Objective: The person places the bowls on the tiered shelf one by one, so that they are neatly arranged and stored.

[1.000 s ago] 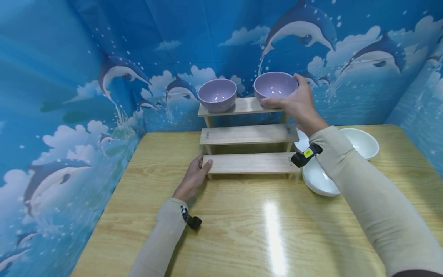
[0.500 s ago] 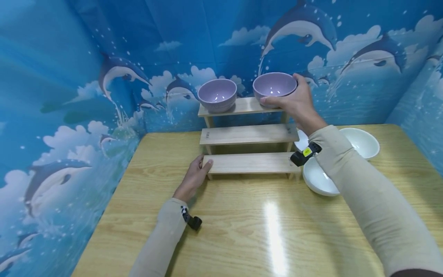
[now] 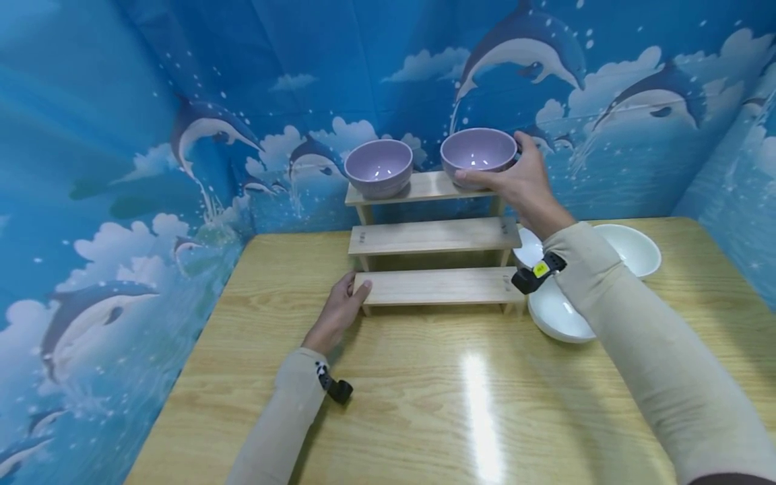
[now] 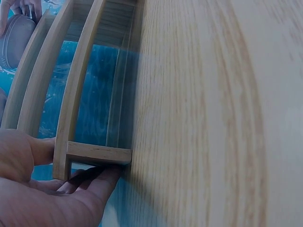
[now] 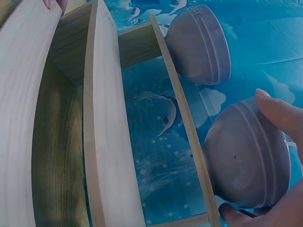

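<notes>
A three-step wooden rack (image 3: 436, 286) stands on the table, its top step at the back. On that top step, at the left, sits a purple bowl (image 3: 379, 170). My right hand (image 3: 526, 180) grips a second purple bowl (image 3: 479, 156) by its right side, at the right end of the same step; in the right wrist view this bowl (image 5: 246, 156) has its base at the step's edge. My left hand (image 3: 339, 311) pinches the left end of the lowest step, thumb on top; the left wrist view shows its fingers (image 4: 102, 187) beneath the step's end.
White bowls stand on the table right of the rack: one near the front (image 3: 560, 313), one behind (image 3: 633, 250), and another partly hidden by my right arm (image 3: 529, 248). A blue dolphin-print curtain (image 3: 339, 74) hangs close behind the rack.
My right hand has shifted the purple bowl slightly left and down on the top step. The left hand keeps its grip on the rack, unmoved.
</notes>
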A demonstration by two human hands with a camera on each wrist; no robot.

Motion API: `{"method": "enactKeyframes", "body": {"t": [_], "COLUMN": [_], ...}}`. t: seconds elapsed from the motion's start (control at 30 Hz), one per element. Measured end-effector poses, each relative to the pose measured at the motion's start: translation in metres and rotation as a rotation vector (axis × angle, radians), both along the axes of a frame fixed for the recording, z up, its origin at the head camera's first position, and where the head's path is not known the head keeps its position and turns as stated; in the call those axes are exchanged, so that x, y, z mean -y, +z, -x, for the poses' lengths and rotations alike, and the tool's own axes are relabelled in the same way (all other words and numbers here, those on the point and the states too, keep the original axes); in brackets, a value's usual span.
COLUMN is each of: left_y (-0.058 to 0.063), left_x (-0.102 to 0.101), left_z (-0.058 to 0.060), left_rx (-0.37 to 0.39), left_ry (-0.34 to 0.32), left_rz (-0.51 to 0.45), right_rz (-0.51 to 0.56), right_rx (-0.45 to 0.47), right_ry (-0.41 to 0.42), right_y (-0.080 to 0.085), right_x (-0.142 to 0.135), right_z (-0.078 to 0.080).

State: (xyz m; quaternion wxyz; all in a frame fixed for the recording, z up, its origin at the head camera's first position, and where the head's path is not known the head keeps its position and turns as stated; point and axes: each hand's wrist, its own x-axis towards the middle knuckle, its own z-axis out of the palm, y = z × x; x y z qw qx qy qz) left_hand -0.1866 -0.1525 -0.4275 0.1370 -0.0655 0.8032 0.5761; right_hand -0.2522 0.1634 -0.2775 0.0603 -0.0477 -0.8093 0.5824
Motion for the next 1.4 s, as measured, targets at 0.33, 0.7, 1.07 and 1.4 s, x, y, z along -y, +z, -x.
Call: {"method": "enactKeyframes", "body": {"t": [0.33, 0.7, 1.07, 1.4], "left_y": [0.002, 0.001, 0.001, 0.002], "left_x": [0.0, 0.0, 0.002, 0.0], "left_z": [0.0, 0.0, 0.0, -0.001], "left_rx": [0.019, 0.016, 0.003, 0.009], "left_ry": [0.001, -0.001, -0.012, -0.009], "left_rz": [0.001, 0.006, -0.009, -0.003], "right_rz": [0.007, -0.023, -0.061, -0.088], "right_rx": [-0.026, -0.004, 0.002, 0.025], "right_ry": [0.048, 0.041, 0.051, 0.044], "right_y": [-0.001, -0.002, -0.006, -0.008], "right_x": [-0.01, -0.026, -0.036, -0.05], "right_z": [-0.014, -0.032, -0.053, -0.065]}}
